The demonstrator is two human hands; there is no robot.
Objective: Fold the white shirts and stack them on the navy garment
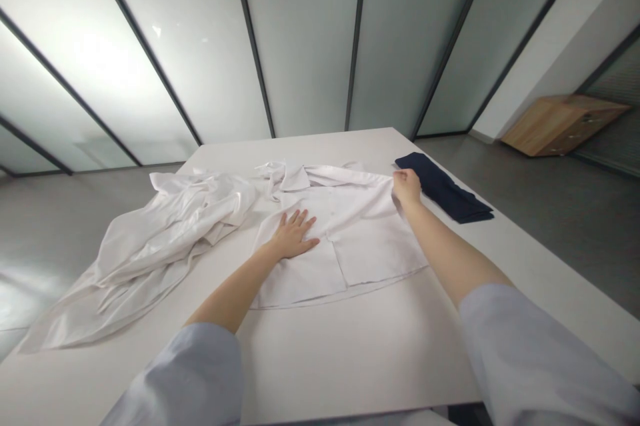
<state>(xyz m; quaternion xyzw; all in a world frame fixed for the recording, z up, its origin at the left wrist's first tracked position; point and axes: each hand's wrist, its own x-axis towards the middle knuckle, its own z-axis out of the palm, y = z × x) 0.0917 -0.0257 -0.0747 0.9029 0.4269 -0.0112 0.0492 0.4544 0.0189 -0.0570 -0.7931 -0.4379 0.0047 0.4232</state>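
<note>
A white shirt (370, 246) lies spread on the white table, its hem toward me and its collar at the far side. My left hand (294, 235) rests flat on the shirt's left part, fingers spread. At the shirt's far right edge, my right hand (407, 187) is closed, pinching the white fabric. Just beyond that hand is a folded dark navy cloth (445, 189). To the left of the shirt, a crumpled heap of white cloth (165, 239) reaches toward the table's left edge.
The white table (365, 353) extends under everything, with its far edge near a frosted glass partition (305, 39). A wooden cabinet (545, 126) stands on the grey floor at the far right, past the table's right edge.
</note>
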